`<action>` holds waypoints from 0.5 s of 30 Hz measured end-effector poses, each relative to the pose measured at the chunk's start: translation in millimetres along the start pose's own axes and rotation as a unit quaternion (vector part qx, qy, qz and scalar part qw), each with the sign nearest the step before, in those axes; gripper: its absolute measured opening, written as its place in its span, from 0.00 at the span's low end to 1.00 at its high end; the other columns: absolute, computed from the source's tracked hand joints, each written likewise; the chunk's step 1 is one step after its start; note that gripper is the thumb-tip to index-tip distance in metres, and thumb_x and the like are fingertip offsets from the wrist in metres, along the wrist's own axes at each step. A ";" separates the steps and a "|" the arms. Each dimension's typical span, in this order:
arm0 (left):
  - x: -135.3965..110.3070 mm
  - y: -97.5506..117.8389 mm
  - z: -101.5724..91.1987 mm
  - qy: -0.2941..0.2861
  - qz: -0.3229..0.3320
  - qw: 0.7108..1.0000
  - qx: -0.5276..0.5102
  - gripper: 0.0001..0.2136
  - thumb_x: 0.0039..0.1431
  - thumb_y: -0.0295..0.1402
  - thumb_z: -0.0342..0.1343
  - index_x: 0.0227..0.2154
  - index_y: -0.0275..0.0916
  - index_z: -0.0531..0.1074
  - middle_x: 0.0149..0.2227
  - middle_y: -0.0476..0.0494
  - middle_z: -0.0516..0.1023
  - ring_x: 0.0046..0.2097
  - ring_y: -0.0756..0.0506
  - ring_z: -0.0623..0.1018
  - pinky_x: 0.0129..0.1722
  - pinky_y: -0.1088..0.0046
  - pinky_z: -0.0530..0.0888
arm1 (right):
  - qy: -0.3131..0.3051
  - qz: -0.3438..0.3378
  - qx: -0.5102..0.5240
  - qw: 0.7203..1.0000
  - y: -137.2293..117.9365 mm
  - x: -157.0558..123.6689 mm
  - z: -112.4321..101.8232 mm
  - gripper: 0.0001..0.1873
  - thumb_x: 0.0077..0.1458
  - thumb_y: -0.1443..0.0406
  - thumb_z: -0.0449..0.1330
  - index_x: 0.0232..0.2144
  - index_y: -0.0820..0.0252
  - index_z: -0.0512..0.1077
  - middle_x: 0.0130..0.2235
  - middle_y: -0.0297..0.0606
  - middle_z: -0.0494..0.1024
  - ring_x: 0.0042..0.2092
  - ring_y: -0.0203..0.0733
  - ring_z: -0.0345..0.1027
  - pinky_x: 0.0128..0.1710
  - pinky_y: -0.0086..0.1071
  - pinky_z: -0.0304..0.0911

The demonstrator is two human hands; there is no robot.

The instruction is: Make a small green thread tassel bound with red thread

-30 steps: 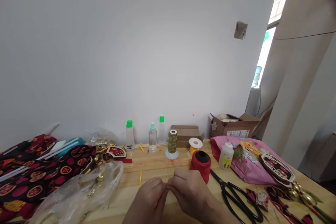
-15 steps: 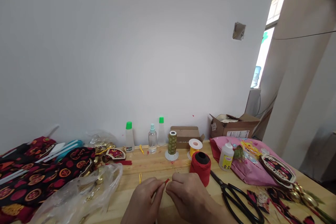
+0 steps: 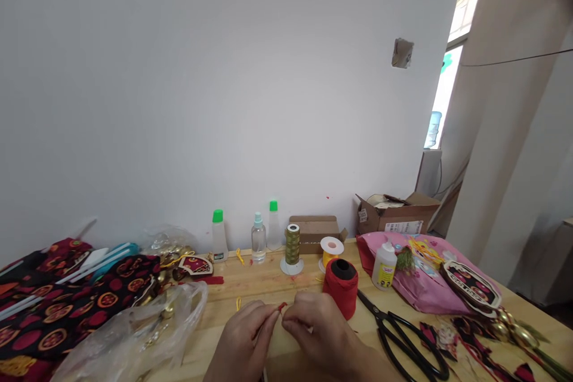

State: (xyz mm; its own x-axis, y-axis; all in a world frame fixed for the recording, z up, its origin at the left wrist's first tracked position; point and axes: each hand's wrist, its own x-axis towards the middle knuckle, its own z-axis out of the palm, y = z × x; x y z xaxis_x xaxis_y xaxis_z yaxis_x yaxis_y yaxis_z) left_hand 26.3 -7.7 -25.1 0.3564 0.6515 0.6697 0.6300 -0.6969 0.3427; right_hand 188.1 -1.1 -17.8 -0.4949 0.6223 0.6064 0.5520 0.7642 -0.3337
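My left hand [image 3: 244, 340] and my right hand [image 3: 320, 331] meet low at the middle of the wooden table [image 3: 268, 283], fingertips pinched together. Between them shows a small bit of red thread [image 3: 282, 307]. A red thread spool [image 3: 342, 286] stands just behind my right hand. Large black scissors [image 3: 403, 337] lie to the right of that hand.
At the back stand bottles with green caps [image 3: 218, 236], a clear bottle [image 3: 258, 239], an olive spool [image 3: 292, 248], a yellow spool [image 3: 332, 250] and cardboard boxes [image 3: 396, 215]. Patterned fabric [image 3: 67, 304] and a plastic bag [image 3: 138, 328] lie left; a pink bag [image 3: 421, 277] and glue bottle [image 3: 384, 265] lie right.
My hands have stayed at the same spot; a red thread end has come into sight between the fingertips. The view has shifted slightly.
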 end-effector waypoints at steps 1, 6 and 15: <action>0.1 -0.9 0.1 -0.005 -0.002 1.000 0.008 0.08 0.57 0.27 0.46 0.27 0.38 0.69 0.23 0.48 0.74 0.26 0.50 0.74 0.26 0.78 0.70 | -0.011 -0.027 -0.043 0.999 -2.8 -1.1 0.3 0.11 0.49 0.71 0.51 0.19 0.63 0.68 0.20 0.32 0.64 0.22 0.31 0.54 0.20 0.26 0.45; -1.2 1.1 4.1 -0.040 0.034 0.998 0.015 0.11 0.57 0.27 0.46 0.21 0.38 0.68 0.20 0.48 0.72 0.24 0.49 0.73 0.24 0.76 0.69 | -0.015 -0.058 -0.112 0.992 -6.9 -0.8 -10.3 0.10 0.48 0.72 0.49 0.23 0.63 0.69 0.21 0.34 0.65 0.22 0.33 0.53 0.19 0.29 0.41; 1.6 10.6 -0.9 -0.027 0.051 0.997 -0.057 0.07 0.57 0.27 0.45 0.31 0.39 0.68 0.25 0.48 0.73 0.28 0.51 0.73 0.28 0.80 0.70 | 0.032 0.185 0.289 0.939 9.4 6.4 -5.3 0.10 0.47 0.66 0.57 0.20 0.66 0.74 0.18 0.30 0.60 0.21 0.30 0.50 0.19 0.24 0.45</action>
State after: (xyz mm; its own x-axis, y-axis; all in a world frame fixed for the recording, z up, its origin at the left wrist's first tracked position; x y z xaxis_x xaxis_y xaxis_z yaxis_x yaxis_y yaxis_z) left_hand 32.9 -14.3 -19.7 0.4535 0.5893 0.6686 0.5080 -0.7873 0.3494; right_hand 193.6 9.1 -13.2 -0.2898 0.8656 0.4084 0.2133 0.4744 -0.8541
